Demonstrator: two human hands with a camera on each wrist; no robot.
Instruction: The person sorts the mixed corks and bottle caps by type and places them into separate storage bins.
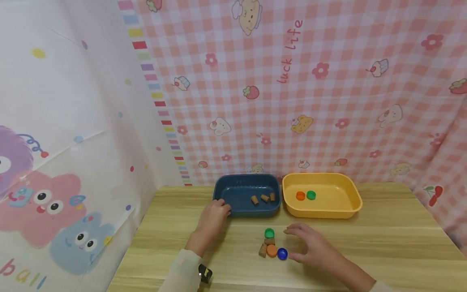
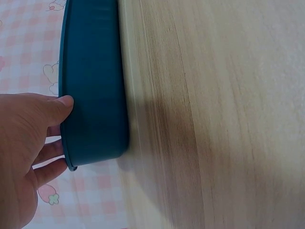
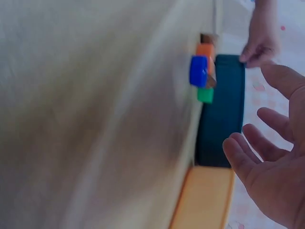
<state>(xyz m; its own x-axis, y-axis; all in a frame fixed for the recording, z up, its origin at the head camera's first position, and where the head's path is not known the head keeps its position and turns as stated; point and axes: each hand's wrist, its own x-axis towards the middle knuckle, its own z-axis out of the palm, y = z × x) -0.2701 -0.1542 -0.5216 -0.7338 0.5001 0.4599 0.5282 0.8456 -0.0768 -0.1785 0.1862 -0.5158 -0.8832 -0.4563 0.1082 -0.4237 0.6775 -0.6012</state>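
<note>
At the front left corner of a dark blue plastic tray (image 1: 235, 198), my left hand (image 1: 215, 213) grips the rim. The left wrist view shows the thumb on the outer wall and the other fingers behind the rim. My right hand (image 1: 310, 245) is spread above the table, fingers apart, nothing held. Just left of it is a small group: a blue bottle cap (image 1: 282, 254), an orange cap (image 1: 272, 251), a green cap (image 1: 269, 233) and two corks, one a brown cork (image 1: 263, 250). Several corks (image 1: 265, 198) lie in the blue tray's right side.
A yellow tray (image 1: 335, 202) stands right beside the blue one, holding an orange cap (image 1: 300, 196) and a green cap (image 1: 311, 195). A small black object (image 1: 205, 273) lies by my left sleeve. A checked cloth (image 1: 277, 101) hangs behind the wooden table (image 1: 394, 235).
</note>
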